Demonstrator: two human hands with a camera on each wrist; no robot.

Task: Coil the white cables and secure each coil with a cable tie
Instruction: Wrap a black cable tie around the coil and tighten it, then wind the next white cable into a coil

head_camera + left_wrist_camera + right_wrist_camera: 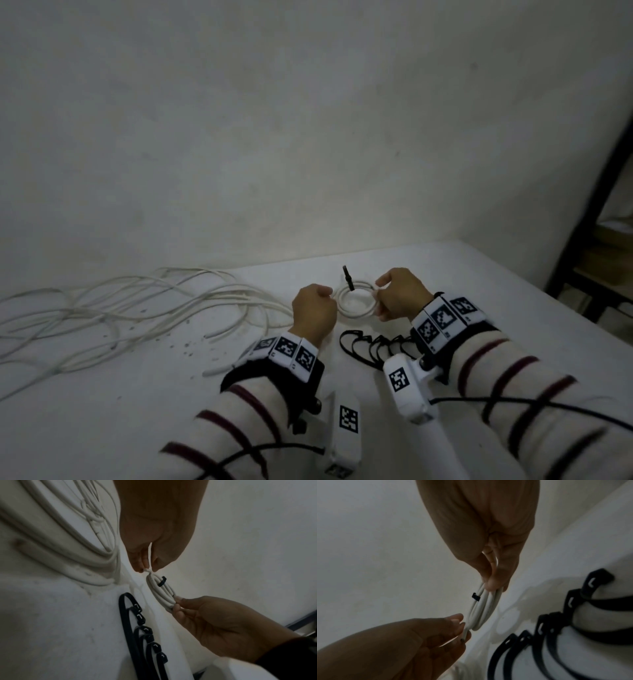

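A small coil of white cable (pixel 356 311) (pixel 161 590) (pixel 482 609) is held just above the table between both hands. My left hand (pixel 325 295) (pixel 147 570) pinches the cable's loose end at the coil's left side. On the opposite side, my right hand (pixel 378 296) (pixel 492 586) pinches the bundled turns. A black cable tie (pixel 347 278) (pixel 162 583) (pixel 476 597) is wrapped round the coil at its far side, its tail sticking up. Loose white cables (pixel 137 308) (pixel 72 550) lie tangled to the left.
Several black cable ties (pixel 373 346) (pixel 142 628) (pixel 556 623) bent into loops lie on the white table (pixel 496 291) just in front of the hands. A short white cable piece (pixel 215 369) lies near my left wrist. A grey wall stands behind, and the table edge runs at right.
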